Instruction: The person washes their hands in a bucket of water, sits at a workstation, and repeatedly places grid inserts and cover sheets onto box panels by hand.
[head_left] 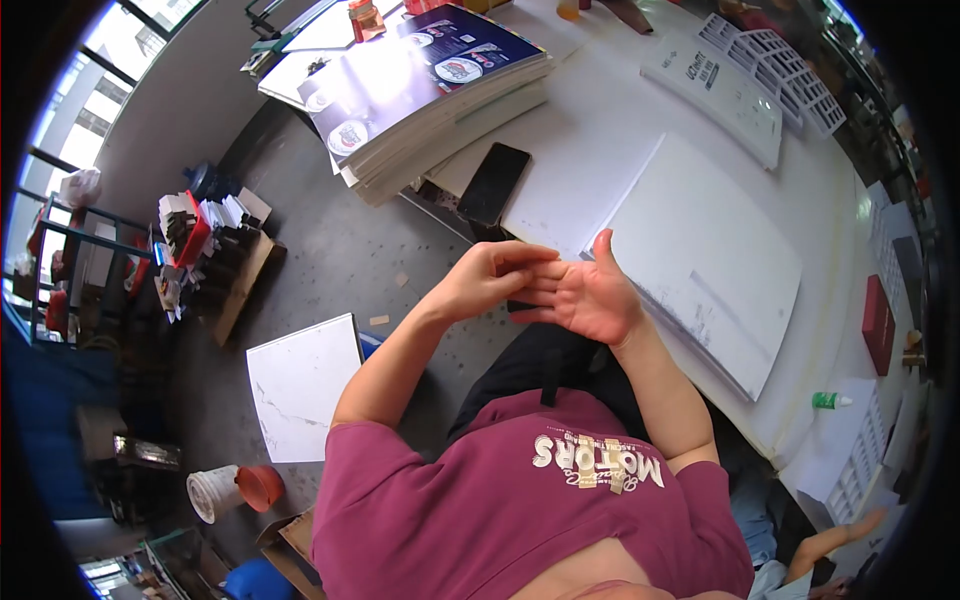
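My left hand (488, 279) is held in front of my waist, its fingers bent and closed over the fingertips of my right hand. My right hand (590, 298) has its palm turned up, with thumb raised and fingers stretched out. No object shows in either hand. Just beyond them, a black phone (494, 184) lies at the table's edge. To the right of my right hand is a stack of large white sheets (715, 260) with grey smudges on the top one.
A tall stack of printed dark-blue sheets (430, 85) stands at the table's far left. A white packet (712, 95), label cards (785, 70), a green bottle (828, 400) and a red box (878, 325) lie rightward. Buckets (213, 495) and a white board (305, 390) are left. Another person's arm (835, 545) reaches in lower right.
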